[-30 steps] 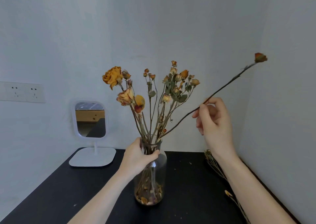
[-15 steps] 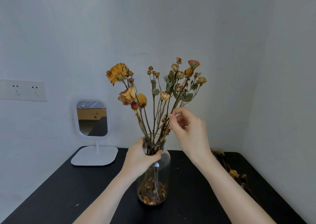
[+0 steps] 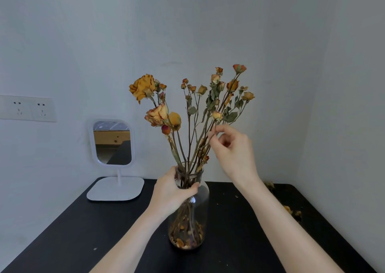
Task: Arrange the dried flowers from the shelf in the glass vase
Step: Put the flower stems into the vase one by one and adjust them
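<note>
Head view. One glass vase (image 3: pixel 192 208) stands upright on the black table (image 3: pixel 83 231), a little right of its middle. It holds one bunch of dried flowers (image 3: pixel 157 114). Three larger blooms sit on the bunch's left side: an orange rose (image 3: pixel 142 86) on top, a peach one under it and a yellow one (image 3: pixel 174 118) beside that, with a small red bud just below. More than ten small buds spread across the middle and right, too many and too crowded for a sure count. The tallest is a red-tipped bud (image 3: pixel 239 68). Loose petals (image 3: pixel 185 239) lie in the vase's bottom.

Two bare hands are in view. The left hand (image 3: pixel 173 191) is wrapped round the vase's neck, with the thumb on the near side and the fingers curled behind the glass. The right hand (image 3: pixel 233 154) is raised beside the bunch, well above the rim. Its thumb and forefinger are pressed together on a thin stem (image 3: pixel 237 76), seemingly that of the red-tipped bud, and the other fingers are loosely curled.

A few more dried scraps (image 3: pixel 289 209) lie near the table's right edge, apart from the vase. One white standing mirror (image 3: pixel 112 141) sits at the back left, and one socket plate (image 3: pixel 27 108) with two outlets is on the wall.
</note>
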